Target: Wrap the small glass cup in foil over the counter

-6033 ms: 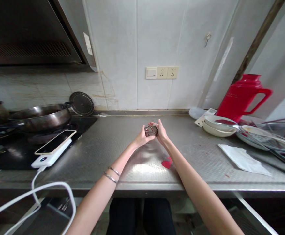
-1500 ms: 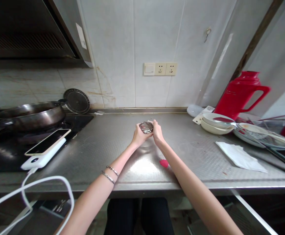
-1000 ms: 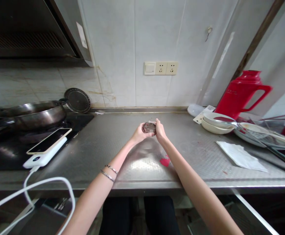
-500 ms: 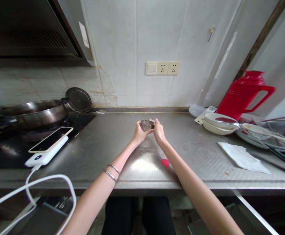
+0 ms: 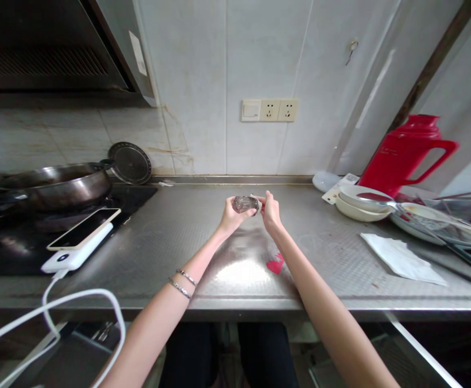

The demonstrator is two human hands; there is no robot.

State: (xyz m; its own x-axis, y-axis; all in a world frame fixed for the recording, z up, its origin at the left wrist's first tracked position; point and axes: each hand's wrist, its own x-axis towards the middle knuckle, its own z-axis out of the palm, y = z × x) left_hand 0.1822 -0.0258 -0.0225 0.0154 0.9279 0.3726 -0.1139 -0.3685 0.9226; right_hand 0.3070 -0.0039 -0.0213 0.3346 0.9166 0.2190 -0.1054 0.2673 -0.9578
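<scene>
Above the middle of the counter, my left hand (image 5: 231,218) holds a small clear glass-like container (image 5: 244,204), with fingers and thumb closed round its left side and front. On the container's right side is my right hand (image 5: 271,213), its fingers bent toward the rim; whether they pinch a small part there is too small to make out. A red piece (image 5: 276,263) lies on the counter beside my right forearm, which partly hides it.
The steel counter (image 5: 179,248) holds a phone (image 5: 85,229) on a white power bank (image 5: 77,253) at the left, near a pan (image 5: 57,188). To the right are stacked bowls (image 5: 360,211), a red thermos (image 5: 399,156) and a white napkin (image 5: 403,258).
My right hand has shifted slightly right, away from my left hand, showing more of the container. More of the red piece shows beside my forearm. The view has shifted slightly.
</scene>
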